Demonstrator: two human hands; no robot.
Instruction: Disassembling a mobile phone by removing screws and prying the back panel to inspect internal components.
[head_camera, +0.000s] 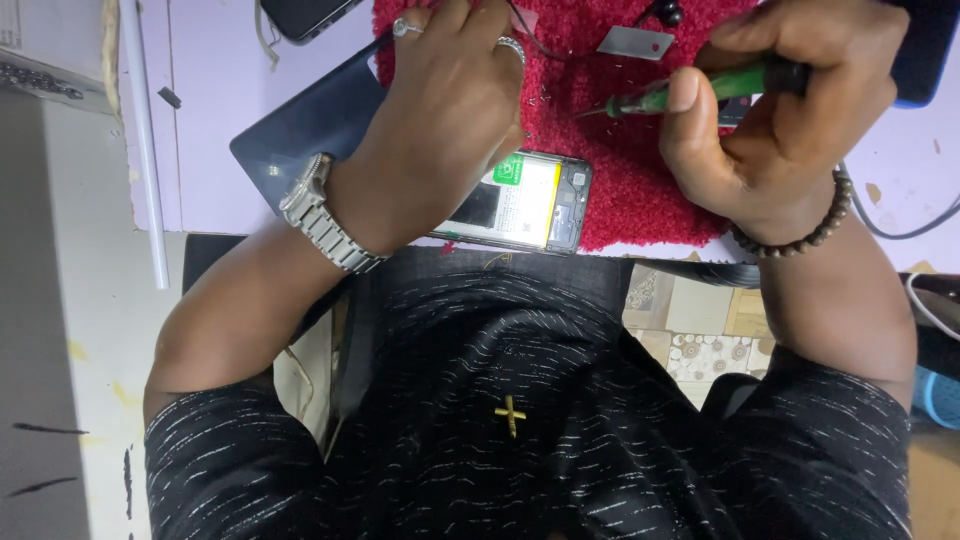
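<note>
An opened phone (530, 200) with its back off lies on a red fuzzy mat (620, 160), showing a yellow and white battery with a green label. My left hand (440, 110), wearing two rings and a metal wristwatch, rests palm down over the phone's left part and holds it on the mat. My right hand (790, 130), with a bead bracelet at the wrist, grips a green-handled screwdriver (700, 92). The screwdriver's tip points left, above the mat and just past the phone's far edge. What lies under my left fingers is hidden.
A dark blue flat panel (300, 130) lies on the lavender table (210, 100) under my left wrist. Another dark phone (305, 15) sits at the far edge. A small white tag (635, 42), a black cable (900, 228) and a white tube (145, 150) are nearby.
</note>
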